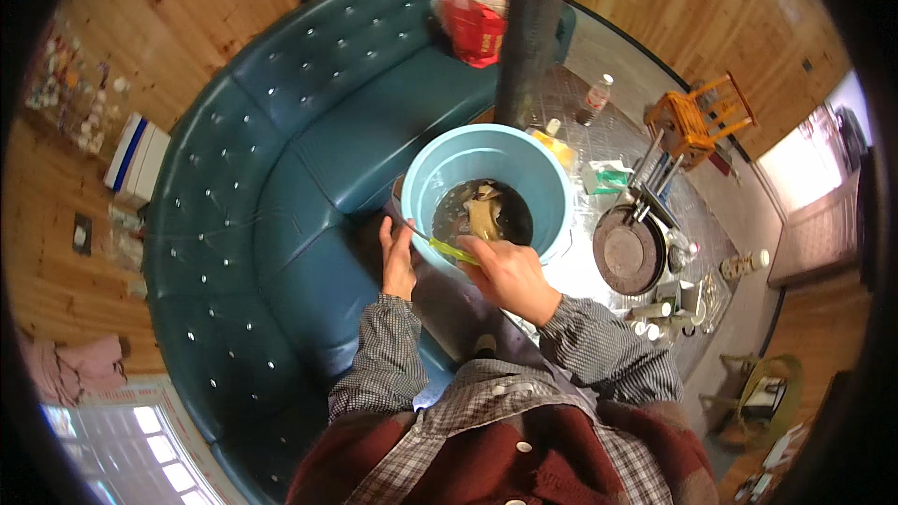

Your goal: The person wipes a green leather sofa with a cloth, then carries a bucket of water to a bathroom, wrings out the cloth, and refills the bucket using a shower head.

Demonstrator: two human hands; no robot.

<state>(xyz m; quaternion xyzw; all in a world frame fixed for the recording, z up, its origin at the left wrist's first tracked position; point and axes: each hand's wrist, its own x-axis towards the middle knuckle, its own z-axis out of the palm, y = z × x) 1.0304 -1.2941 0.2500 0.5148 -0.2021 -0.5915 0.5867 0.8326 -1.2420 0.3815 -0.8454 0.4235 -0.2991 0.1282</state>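
In front of me stands a light blue plastic bucket. Dark water lies in its bottom, with brown and pale scraps of something I cannot identify. My right hand is closed around the bucket's handle at its yellow-green grip, over the near rim. At the bucket's left side, my left hand is raised beside the thin handle wire, fingertips close to it; whether it grips the wire I cannot tell.
A green tufted sofa curves around the left. Right of the bucket, a foil-covered surface bears a round dark pan, a bottle, a tissue pack and jars. A black stovepipe rises behind the bucket. A wooden chair stands at right.
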